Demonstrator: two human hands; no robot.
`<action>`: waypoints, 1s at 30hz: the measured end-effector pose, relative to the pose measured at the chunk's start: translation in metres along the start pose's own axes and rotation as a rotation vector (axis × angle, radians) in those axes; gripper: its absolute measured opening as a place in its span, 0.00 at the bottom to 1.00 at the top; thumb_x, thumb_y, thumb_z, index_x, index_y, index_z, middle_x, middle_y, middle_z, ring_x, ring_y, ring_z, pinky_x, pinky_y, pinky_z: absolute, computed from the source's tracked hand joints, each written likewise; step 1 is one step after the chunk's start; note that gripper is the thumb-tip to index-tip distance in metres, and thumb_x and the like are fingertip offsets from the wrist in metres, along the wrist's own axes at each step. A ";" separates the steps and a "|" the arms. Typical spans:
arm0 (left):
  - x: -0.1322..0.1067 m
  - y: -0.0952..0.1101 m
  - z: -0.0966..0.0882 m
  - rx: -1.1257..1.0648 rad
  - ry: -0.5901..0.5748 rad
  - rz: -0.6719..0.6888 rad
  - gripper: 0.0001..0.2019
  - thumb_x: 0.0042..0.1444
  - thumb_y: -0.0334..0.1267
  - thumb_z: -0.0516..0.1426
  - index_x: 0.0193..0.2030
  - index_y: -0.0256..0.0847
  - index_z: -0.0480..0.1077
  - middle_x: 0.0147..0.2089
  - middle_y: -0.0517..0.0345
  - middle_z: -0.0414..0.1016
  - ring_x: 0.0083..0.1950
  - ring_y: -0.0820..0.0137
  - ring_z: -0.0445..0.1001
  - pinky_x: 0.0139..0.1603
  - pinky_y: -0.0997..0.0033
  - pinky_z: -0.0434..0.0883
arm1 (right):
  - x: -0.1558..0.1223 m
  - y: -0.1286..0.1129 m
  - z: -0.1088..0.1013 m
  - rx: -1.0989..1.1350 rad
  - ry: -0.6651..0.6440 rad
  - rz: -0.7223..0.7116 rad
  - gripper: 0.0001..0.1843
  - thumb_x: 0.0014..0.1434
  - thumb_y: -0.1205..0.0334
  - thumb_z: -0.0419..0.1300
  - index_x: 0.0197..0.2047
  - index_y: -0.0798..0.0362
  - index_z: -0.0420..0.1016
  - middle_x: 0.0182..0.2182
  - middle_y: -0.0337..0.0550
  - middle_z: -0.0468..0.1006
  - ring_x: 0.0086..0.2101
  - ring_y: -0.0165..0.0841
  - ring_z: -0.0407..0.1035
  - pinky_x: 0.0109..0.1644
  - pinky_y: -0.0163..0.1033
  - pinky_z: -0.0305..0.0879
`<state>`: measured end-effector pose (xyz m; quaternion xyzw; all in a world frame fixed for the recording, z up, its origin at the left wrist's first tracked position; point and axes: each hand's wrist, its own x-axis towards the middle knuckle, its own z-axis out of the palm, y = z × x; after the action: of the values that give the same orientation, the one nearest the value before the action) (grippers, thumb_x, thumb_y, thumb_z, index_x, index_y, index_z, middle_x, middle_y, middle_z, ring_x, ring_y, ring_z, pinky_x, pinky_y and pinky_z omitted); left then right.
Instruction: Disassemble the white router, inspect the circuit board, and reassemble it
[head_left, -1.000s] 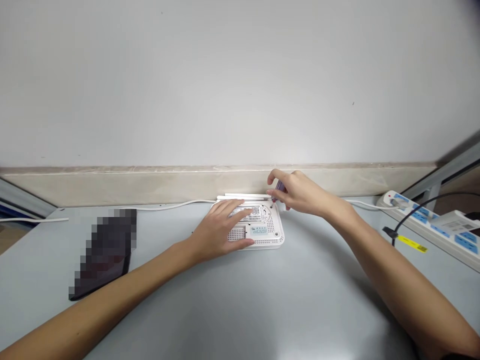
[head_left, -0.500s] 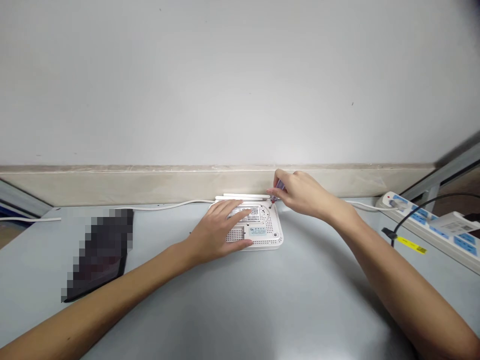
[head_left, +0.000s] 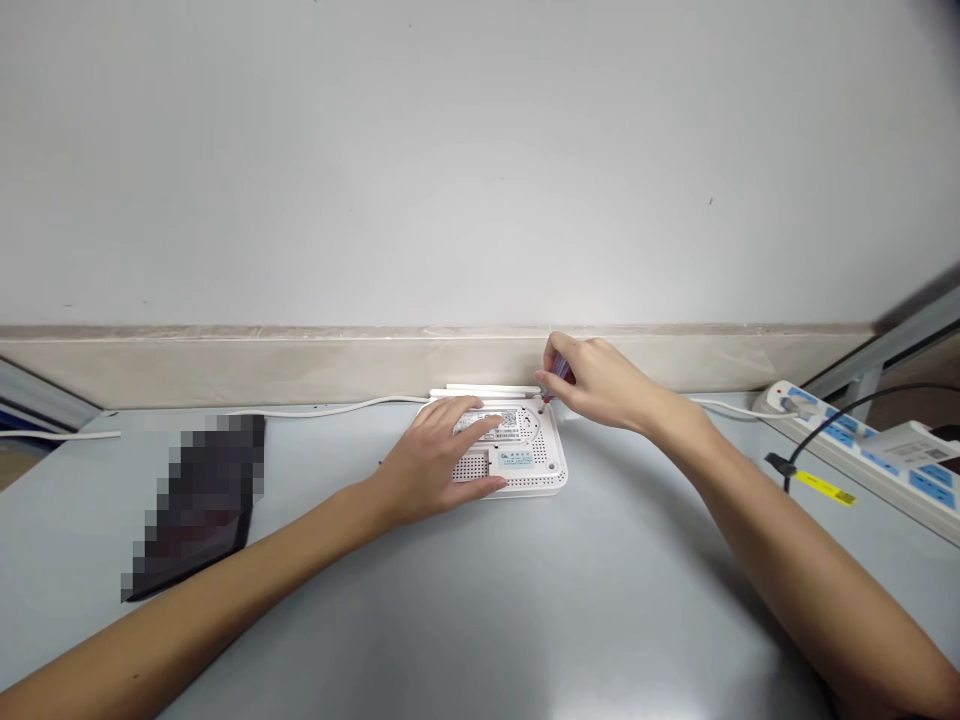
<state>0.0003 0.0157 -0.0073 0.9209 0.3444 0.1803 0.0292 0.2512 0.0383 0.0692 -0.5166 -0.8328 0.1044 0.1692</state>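
A white router lies label side up on the table, its folded antennas along the far edge. My left hand rests spread over its left part, covering some of the label and vents. At the far right corner my right hand pinches a small screwdriver with a purplish, see-through handle. Its reddish lower end stands at the corner hole of the router. The fingers hide much of the handle, and the tip is too small to make out.
A white power strip with blue sockets stands at the right, with a plugged-in adapter and a black cable with a yellow tag. A partly blurred dark tablet-like object lies left. A white cable runs along the wall.
My right hand has shifted and turned very slightly around the screwdriver, which stays at the same corner. My left hand keeps its place on the router. The whole view has moved a little.
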 end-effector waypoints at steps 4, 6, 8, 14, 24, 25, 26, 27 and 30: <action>0.000 0.000 0.000 -0.009 0.012 0.005 0.29 0.58 0.57 0.54 0.61 0.45 0.64 0.62 0.43 0.62 0.62 0.52 0.62 0.60 0.46 0.63 | -0.001 0.000 -0.001 0.002 -0.002 -0.047 0.03 0.59 0.68 0.51 0.35 0.51 0.64 0.28 0.42 0.77 0.28 0.34 0.67 0.31 0.37 0.56; 0.000 0.000 0.000 -0.007 0.013 0.005 0.29 0.58 0.57 0.54 0.61 0.45 0.64 0.62 0.43 0.62 0.62 0.52 0.62 0.60 0.46 0.63 | -0.001 -0.001 -0.001 -0.015 0.009 -0.061 0.05 0.59 0.69 0.49 0.35 0.51 0.64 0.28 0.42 0.77 0.28 0.34 0.68 0.32 0.37 0.56; -0.001 0.000 0.000 -0.005 0.015 0.005 0.29 0.57 0.57 0.54 0.61 0.45 0.64 0.62 0.43 0.62 0.62 0.52 0.62 0.60 0.46 0.63 | -0.001 -0.002 0.000 -0.034 0.015 -0.067 0.05 0.60 0.69 0.49 0.36 0.52 0.64 0.27 0.42 0.77 0.28 0.34 0.68 0.32 0.37 0.56; -0.001 0.000 0.001 0.002 0.013 0.000 0.29 0.57 0.58 0.54 0.61 0.45 0.64 0.61 0.43 0.63 0.62 0.52 0.62 0.60 0.47 0.63 | 0.000 -0.003 0.001 -0.055 0.011 -0.059 0.04 0.64 0.64 0.49 0.38 0.51 0.65 0.26 0.40 0.77 0.28 0.34 0.69 0.33 0.36 0.56; 0.000 0.000 0.003 0.007 0.024 -0.005 0.29 0.57 0.57 0.55 0.62 0.45 0.64 0.61 0.44 0.62 0.61 0.52 0.63 0.60 0.48 0.63 | -0.003 -0.002 -0.002 0.121 -0.059 -0.084 0.07 0.60 0.67 0.54 0.42 0.52 0.66 0.31 0.41 0.78 0.32 0.35 0.71 0.35 0.36 0.59; 0.000 -0.001 0.003 0.012 0.022 -0.007 0.29 0.57 0.57 0.54 0.62 0.45 0.64 0.62 0.44 0.62 0.61 0.52 0.63 0.60 0.48 0.63 | -0.003 -0.001 -0.003 0.142 -0.072 -0.086 0.07 0.60 0.68 0.54 0.43 0.52 0.66 0.32 0.41 0.78 0.32 0.34 0.71 0.35 0.36 0.59; 0.000 -0.001 0.004 0.016 0.019 -0.008 0.29 0.58 0.58 0.54 0.62 0.45 0.63 0.62 0.44 0.62 0.62 0.52 0.62 0.60 0.49 0.63 | -0.003 -0.001 -0.003 0.152 -0.080 -0.080 0.08 0.60 0.67 0.54 0.44 0.52 0.67 0.32 0.41 0.78 0.32 0.34 0.71 0.35 0.36 0.59; 0.000 0.000 0.004 0.018 0.016 -0.008 0.30 0.58 0.58 0.54 0.62 0.45 0.63 0.62 0.44 0.62 0.62 0.52 0.62 0.60 0.49 0.63 | -0.003 0.000 -0.003 0.150 -0.080 -0.066 0.08 0.61 0.66 0.53 0.44 0.51 0.66 0.31 0.41 0.78 0.31 0.34 0.71 0.35 0.36 0.59; 0.001 0.001 0.004 0.015 0.013 -0.003 0.30 0.58 0.58 0.54 0.62 0.44 0.64 0.62 0.44 0.62 0.62 0.53 0.62 0.60 0.50 0.63 | -0.002 0.002 -0.002 0.124 -0.068 -0.021 0.06 0.64 0.61 0.53 0.43 0.51 0.66 0.26 0.39 0.76 0.28 0.34 0.70 0.36 0.37 0.59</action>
<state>0.0026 0.0162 -0.0102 0.9195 0.3471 0.1836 0.0206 0.2541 0.0377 0.0701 -0.4923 -0.8355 0.1714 0.1739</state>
